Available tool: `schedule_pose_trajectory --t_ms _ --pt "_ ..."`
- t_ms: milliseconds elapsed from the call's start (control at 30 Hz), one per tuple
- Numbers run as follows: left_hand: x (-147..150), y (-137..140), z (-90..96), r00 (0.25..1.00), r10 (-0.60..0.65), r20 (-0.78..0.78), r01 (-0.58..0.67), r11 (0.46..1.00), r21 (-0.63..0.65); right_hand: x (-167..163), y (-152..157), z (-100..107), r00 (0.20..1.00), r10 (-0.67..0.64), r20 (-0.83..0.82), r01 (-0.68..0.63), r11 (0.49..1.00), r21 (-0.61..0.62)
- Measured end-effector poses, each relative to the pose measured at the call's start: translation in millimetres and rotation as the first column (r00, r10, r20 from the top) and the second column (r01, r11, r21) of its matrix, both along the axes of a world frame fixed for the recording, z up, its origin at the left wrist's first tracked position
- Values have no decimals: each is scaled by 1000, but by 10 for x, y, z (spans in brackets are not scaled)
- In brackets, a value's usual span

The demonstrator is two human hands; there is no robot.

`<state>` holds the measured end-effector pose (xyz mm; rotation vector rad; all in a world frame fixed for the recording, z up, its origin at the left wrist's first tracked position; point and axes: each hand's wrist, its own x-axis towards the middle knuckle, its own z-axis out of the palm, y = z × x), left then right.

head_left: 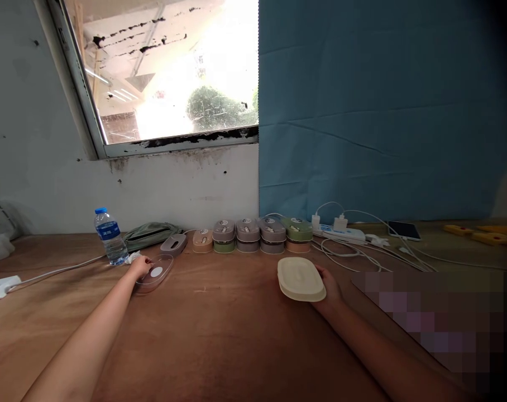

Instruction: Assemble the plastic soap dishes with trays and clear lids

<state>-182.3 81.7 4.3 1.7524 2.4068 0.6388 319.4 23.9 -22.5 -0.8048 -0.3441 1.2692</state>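
At the left, my left hand has its fingers closed at the edge of a clear plastic lid with a round white sticker, tilted over the table. My right hand grips a cream-coloured, rounded rectangular container from its right side and underneath, raised above the table. Which face of the container shows, top or base, I cannot tell. Behind the lid lies a grey-mauve oval piece with a slot. Beside it stands a small pink box with a clear cover.
Several two-tier lunch boxes line the wall. At left stand a water bottle, a green pouch and crumpled tissue. A power strip with loose cables and a phone are at right on the brown table.
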Motion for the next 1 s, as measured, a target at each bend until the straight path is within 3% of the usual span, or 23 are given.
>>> schedule_pose_trajectory --t_ms 200,533,633,733,800,900,1000 --pt "15 44 -39 999 -1 -54 -4 996 -94 -17 -37 40 1000 7 -17 -8 999 -53" --pt "78 -59 148 999 26 -32 -26 999 -23 -57 -88 95 999 33 -21 -33 999 -7" --pt "187 -74 217 996 85 -30 -83 994 69 -68 -92 98 999 42 -17 -42 999 2" --pt "490 -8 290 989 138 -44 -124 963 239 -70 -89 88 998 56 -7 -56 998 10" --pt "795 95 300 995 83 -59 -59 944 324 -64 -86 77 998 62 4 -62 998 19" --pt "1292 286 206 996 -63 -62 80 936 342 -50 -86 57 998 63 29 -64 997 42" --pt "1669 447 12 994 -106 0 100 942 322 -37 -87 36 996 58 62 -63 995 77"
